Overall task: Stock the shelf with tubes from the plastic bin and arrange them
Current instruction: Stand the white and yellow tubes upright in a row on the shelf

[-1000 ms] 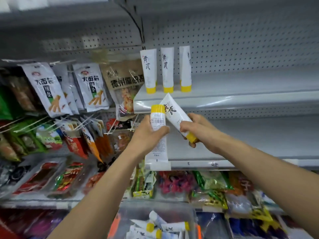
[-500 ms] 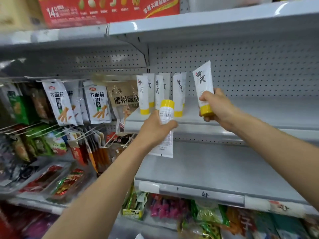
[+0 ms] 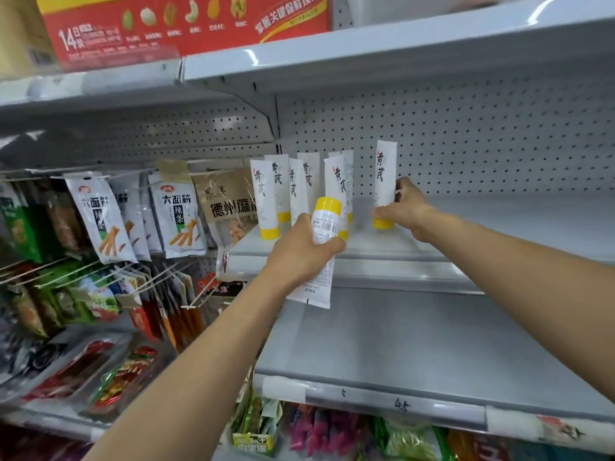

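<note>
Several white tubes with yellow caps [image 3: 266, 197] stand cap-down in rows on the upper grey shelf [image 3: 499, 224]. My right hand [image 3: 404, 207] grips one more white tube [image 3: 385, 174] upright, its yellow cap on the shelf just right of the group. My left hand [image 3: 299, 251] holds another tube [image 3: 321, 257] cap-up in front of the shelf edge, its barcode side facing me. The plastic bin is out of view.
The lower grey shelf [image 3: 416, 354] spreads below my arms. Snack packets [image 3: 178, 217] hang on pegs at the left. A red carton [image 3: 186, 24] sits on the top shelf. Bagged goods [image 3: 332, 430] fill the bottom row.
My right hand has carried its tube up from in front of me and set it upright on the upper shelf beside the others. The left hand keeps its tube. The view has risen.
</note>
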{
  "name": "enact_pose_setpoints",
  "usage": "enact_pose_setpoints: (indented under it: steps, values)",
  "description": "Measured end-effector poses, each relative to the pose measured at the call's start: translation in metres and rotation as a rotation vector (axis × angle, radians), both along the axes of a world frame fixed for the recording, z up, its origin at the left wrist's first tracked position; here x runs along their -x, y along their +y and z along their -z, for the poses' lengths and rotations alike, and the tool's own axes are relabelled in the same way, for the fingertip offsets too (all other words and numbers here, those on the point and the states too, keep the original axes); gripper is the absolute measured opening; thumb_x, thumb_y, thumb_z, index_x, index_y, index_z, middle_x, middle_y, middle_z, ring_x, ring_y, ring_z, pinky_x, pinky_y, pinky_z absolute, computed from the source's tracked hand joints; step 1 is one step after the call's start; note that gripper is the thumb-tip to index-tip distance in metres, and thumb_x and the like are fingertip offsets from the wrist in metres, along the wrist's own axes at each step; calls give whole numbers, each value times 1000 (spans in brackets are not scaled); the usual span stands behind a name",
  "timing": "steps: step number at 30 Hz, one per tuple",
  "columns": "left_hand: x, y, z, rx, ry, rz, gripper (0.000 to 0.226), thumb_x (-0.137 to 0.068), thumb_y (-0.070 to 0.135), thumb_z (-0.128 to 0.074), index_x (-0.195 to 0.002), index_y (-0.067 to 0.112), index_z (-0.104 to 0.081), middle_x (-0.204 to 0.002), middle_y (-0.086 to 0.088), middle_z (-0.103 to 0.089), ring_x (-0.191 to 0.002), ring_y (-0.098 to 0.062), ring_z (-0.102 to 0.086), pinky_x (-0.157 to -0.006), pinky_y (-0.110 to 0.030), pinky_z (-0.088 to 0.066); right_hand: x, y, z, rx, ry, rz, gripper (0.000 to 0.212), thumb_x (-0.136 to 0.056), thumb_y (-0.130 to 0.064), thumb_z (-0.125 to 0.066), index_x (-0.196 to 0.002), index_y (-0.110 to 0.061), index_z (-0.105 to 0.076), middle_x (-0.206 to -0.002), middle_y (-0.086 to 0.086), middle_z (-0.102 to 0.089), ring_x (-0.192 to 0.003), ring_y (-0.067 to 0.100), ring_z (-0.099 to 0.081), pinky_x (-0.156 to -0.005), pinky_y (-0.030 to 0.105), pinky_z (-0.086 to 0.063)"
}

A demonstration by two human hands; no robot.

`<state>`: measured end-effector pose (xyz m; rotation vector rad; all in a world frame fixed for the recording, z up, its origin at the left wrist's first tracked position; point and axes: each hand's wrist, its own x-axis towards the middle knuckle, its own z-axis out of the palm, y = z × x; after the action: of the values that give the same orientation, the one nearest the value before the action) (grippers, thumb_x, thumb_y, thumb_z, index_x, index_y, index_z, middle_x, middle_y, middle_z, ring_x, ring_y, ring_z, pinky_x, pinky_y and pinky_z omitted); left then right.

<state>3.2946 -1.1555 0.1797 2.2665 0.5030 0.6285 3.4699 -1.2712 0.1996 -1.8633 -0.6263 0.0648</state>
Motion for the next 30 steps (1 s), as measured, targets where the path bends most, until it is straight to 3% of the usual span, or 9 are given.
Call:
enact_pose_setpoints:
  steps: [4,7,11,18,24,27,30]
  values:
    - [0,6,-2,-60,26,-16,40,-82,44,-65,-106,18,-46,-88,3,-55,-83,-20,-58,-70,-35,-46,-15,10,6,51,-12,33,61,-78,-4,-74,-129,-7,-40,-119,13,-56,-100,27,-56,-85,36,-50]
    - [-2,9,-3,-73,36,-20,41,-82,45,-65,-107,19,-46,-90,2,-56,-84,-20,-59,-72,-36,-48,-22,15,7,73,-12,26,60,-80,-3,-72,-131,-6,-39,-121,12,-56,-100,27,-56,-80,32,-47]
    - [-5,11,-4,-80,31,-13,40,-82,45,-65,-107,20,-47,-89,1,-57,-81,-20,-60,-69,-35,-47,-32,21,4,127,-42,30,61,-82,-5,-71,-133,-8,-38,-129,13,-55,-113,30,-55,-87,33,-46]
    - [-9,14,-5,-97,38,-10,41,-82,47,-66,-107,21,-47,-86,4,-56,-80,-19,-59,-68,-34,-46,-41,31,6,135,-25,44,61,-82,-4,-71,-133,-7,-38,-129,13,-56,-113,30,-56,-85,34,-46]
    - [-1,12,-5,-113,15,9,39,-80,44,-69,-110,25,-52,-94,5,-62,-88,-17,-61,-74,-33,-47,-38,27,7,201,-11,139,71,-82,-20,-72,-136,-7,-28,-129,13,-49,-116,32,-51,-90,39,-47]
    - [8,9,-8,-143,9,29,44,-80,43,-71,-117,30,-54,-100,7,-61,-94,-17,-59,-79,-33,-46,-23,15,7,140,-231,289,58,-81,-11,-66,-131,-4,-37,-133,15,-41,-125,31,-36,-101,37,-36]
    - [15,7,-14,-197,65,21,45,-75,44,-77,-111,28,-57,-98,6,-59,-93,-19,-59,-82,-34,-48,13,1,6,46,-552,192,52,-75,-2,-60,-124,-7,-43,-129,9,-41,-123,26,-33,-99,30,-33]
